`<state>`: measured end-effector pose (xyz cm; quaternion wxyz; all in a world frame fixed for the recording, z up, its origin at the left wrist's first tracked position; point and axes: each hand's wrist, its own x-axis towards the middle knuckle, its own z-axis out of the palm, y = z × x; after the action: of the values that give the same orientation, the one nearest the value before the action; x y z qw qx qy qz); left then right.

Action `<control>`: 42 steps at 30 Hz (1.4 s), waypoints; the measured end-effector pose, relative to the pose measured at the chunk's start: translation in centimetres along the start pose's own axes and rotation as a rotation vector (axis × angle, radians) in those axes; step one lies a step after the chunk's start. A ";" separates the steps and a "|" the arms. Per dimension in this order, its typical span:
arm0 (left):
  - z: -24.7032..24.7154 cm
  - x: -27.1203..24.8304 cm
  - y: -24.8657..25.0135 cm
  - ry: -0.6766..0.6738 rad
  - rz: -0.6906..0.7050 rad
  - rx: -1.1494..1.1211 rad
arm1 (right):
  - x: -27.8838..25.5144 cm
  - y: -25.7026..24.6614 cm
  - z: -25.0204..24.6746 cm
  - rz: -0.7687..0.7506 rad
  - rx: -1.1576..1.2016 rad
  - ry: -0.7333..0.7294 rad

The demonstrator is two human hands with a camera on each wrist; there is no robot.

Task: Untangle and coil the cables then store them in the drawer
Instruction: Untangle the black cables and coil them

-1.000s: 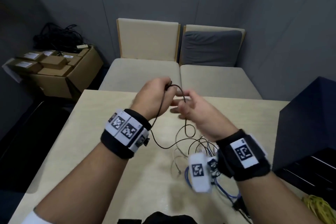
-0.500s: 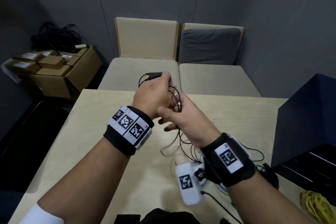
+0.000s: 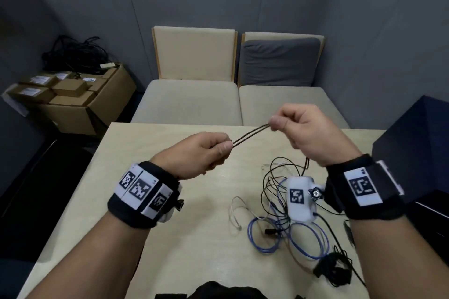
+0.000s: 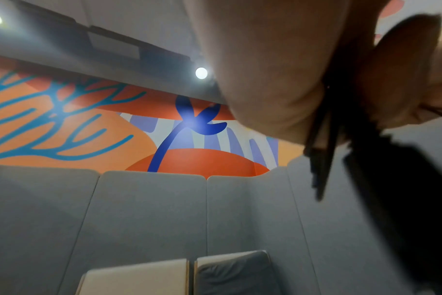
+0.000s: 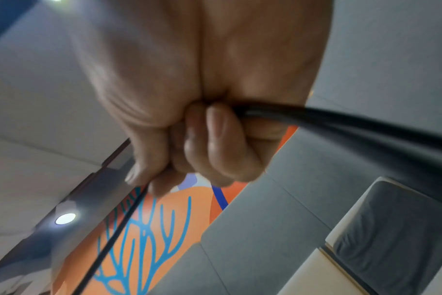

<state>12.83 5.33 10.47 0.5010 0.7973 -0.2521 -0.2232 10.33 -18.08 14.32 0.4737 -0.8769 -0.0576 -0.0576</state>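
A thin black cable (image 3: 250, 134) runs doubled and taut between my two raised hands above the table. My left hand (image 3: 206, 153) grips one end of the strands in a curled fist; the left wrist view shows black strands (image 4: 321, 151) hanging from that fist. My right hand (image 3: 291, 126) pinches the other end between thumb and fingers, and the cable (image 5: 341, 123) leaves its curled fingers to the right. On the table below my right wrist lies a tangle of black cables (image 3: 274, 184), a blue cable (image 3: 262, 235) and a white cable (image 3: 234, 213).
The light wooden table (image 3: 170, 238) stands before two beige seats (image 3: 187, 102), one with a grey cushion (image 3: 279, 60). A dark blue cabinet (image 3: 418, 148) stands at the right. Cardboard boxes (image 3: 73, 99) with black cables sit on the floor at left. A small black bundle (image 3: 332, 269) lies near the front right.
My hands were close together around the black cable. They have drawn apart, the right one up and to the right, stretching the doubled cable straight between them.
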 end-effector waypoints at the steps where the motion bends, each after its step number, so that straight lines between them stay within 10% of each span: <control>1: 0.1 -0.2 -0.2 -0.020 0.003 -0.038 | 0.3 0.0 -0.5 -0.009 -0.002 0.029; 21: 1.8 -0.6 0.6 -0.260 0.348 -1.258 | 1.6 3.2 4.2 0.068 0.090 0.078; 30: -1.4 0.4 -0.2 0.518 0.366 -1.300 | -2.4 3.6 6.6 0.030 -0.075 -0.163; 42: -0.5 2.1 -1.6 0.790 0.245 -0.744 | -4.2 2.1 7.8 -0.067 -0.296 -0.379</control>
<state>15.10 4.96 8.98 0.8274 0.5547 -0.0403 0.0785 6.88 -12.89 7.65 0.3188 -0.9294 -0.1655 0.0845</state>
